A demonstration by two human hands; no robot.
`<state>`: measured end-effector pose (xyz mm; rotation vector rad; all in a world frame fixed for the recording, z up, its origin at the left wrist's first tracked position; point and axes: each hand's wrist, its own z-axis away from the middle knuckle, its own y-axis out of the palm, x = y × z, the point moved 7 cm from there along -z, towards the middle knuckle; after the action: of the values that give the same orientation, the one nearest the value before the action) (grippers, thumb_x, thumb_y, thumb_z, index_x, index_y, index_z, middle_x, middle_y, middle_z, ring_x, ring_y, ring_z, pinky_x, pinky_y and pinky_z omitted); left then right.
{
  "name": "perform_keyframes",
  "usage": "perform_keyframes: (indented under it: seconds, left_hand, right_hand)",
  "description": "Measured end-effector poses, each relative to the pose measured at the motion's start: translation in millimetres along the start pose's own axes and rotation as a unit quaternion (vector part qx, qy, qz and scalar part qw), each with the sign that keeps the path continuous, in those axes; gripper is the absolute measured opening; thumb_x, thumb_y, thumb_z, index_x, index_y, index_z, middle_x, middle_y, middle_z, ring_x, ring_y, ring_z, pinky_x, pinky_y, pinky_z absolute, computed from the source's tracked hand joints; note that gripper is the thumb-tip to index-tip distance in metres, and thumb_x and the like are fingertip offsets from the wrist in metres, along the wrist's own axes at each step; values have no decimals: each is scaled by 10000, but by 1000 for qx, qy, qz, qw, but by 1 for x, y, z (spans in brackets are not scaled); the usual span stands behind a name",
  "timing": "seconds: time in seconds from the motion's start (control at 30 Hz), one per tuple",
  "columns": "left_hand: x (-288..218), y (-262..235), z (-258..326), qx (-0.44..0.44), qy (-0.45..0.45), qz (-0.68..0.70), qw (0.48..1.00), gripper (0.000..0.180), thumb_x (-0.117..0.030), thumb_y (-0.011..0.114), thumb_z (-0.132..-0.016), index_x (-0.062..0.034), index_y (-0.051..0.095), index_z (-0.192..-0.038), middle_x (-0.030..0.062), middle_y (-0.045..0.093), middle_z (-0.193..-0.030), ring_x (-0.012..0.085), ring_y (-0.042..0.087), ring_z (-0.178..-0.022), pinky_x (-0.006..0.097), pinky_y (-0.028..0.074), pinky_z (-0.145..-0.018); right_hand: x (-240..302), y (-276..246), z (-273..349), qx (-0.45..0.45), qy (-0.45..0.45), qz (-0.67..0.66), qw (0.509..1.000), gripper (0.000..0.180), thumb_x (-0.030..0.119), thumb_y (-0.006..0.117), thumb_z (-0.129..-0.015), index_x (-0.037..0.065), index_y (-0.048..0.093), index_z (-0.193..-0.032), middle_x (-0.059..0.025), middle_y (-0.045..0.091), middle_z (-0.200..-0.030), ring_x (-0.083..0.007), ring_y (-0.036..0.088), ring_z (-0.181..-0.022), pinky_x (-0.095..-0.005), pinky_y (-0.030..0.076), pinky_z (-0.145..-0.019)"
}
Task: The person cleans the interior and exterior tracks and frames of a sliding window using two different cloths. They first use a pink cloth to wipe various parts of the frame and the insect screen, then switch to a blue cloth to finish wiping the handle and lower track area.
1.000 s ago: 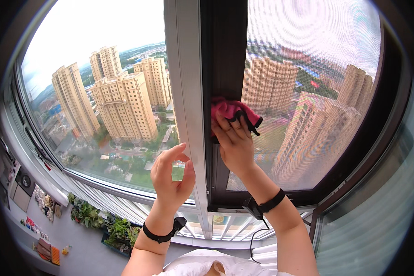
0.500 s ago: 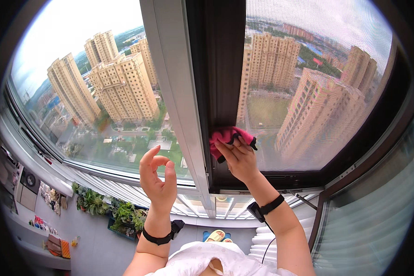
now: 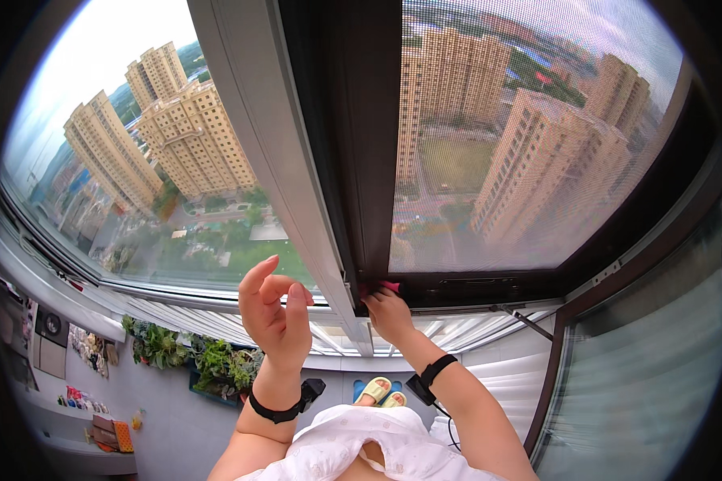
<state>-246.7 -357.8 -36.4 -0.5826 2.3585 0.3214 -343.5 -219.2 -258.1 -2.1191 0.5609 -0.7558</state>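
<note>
And here's the right hand [image 3: 389, 314], fingers bunched closed over a pink fabric cloth [image 3: 390, 286], mostly hidden at the dark brown window frame's [image 3: 489, 284] lower left corner, likely light, limp, best pinched by a thick fold, while the empty left hand [image 3: 277, 319] hovers half-curled

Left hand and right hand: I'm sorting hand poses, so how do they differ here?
The left hand looks empty, while the right hand has a pink cloth at its fingertips, by the dark window frame.
The left hand's fingers curl loosely, thumb apart; the right hand's fingers sit close together.
The left hand appears larger in the picture than the right hand.
Both wrists wear black straps.
</note>
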Motion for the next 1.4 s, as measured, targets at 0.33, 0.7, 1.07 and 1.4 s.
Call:
perform_keyframes:
  seconds: [0.33, 0.7, 1.07, 1.4]
  left_hand:
    - [-14, 9, -2, 58, 78, -14, 995, 332, 24, 503, -876, 44, 436, -1200, 55, 559, -681, 93, 530, -587, 201, 425, -562]
    - [-14, 12, -5, 50, 23, 14, 998, 296, 17, 474, -894, 46, 454, -1187, 52, 541, -663, 90, 504, -551, 214, 425, -523]
    - [-3, 5, 7, 35, -46, 2, 998, 272, 34, 484, -889, 33, 487, -1161, 30, 535, -660, 73, 496, -541, 189, 407, -502]
    - [10, 18, 25, 92, -44, -50, 994, 169, 57, 495, -875, 34, 570, -1024, 16, 550, -680, 58, 511, -569, 180, 399, -509]
  right_hand:
    - [-27, -11, 4, 91, 70, 88, 990, 96, 91, 602, -718, 87, 598, -813, -52, 621, -791, -255, 574, -834, -367, 507, -693]
    - [-30, -12, -2, 234, 68, 95, 965, 237, 132, 593, -786, 146, 663, -1012, -18, 632, -872, -225, 553, -909, -332, 496, -767]
    - [-12, 0, -6, 124, 61, -124, 983, 317, 20, 557, -758, 106, 656, -1047, -119, 649, -925, -317, 573, -905, -408, 484, -788]
    - [17, -22, 29, -1, 30, -166, 986, 358, 5, 533, -765, 54, 605, -1112, -121, 624, -1103, -306, 555, -1073, -392, 449, -927]
